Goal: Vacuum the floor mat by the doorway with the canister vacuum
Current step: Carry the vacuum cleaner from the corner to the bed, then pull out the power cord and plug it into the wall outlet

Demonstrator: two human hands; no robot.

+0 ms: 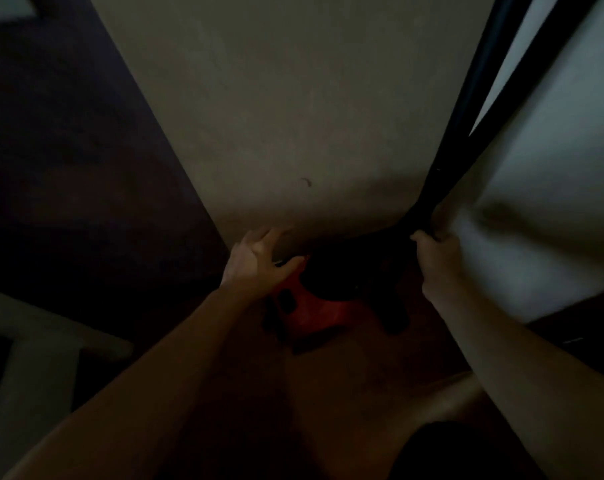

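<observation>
While the light is very dim, the edges of the place are still showing. A pale wall [276, 98] is filling the middle of the view and is coming down to the floor [328, 375] just behind the vacuum [314, 313]. A dark panel [68, 168] is standing to the left of this wall, and a whiter surface [553, 168] is standing to the right, so the vacuum is sitting in a narrow corner space with open room only toward the person. A white frame [34, 341] is lying low at the left, well apart from the vacuum.

The black tube [473, 98] is running from the top right down to the vacuum, crossing in front of the line where the pale wall and the whiter surface are meeting. The right hand [432, 254] is gripping this tube near its lower end, with the fingers curled around it. The left hand [259, 259] is reaching over the upper left side of the vacuum with its fingers spread apart and holding nothing; I cannot tell if it is touching the body.

The vacuum is having a red body with a black round top and dark parts at its sides. It is standing on the dark brown floor between both arms. I cannot make out the floor mat in this darkness.
</observation>
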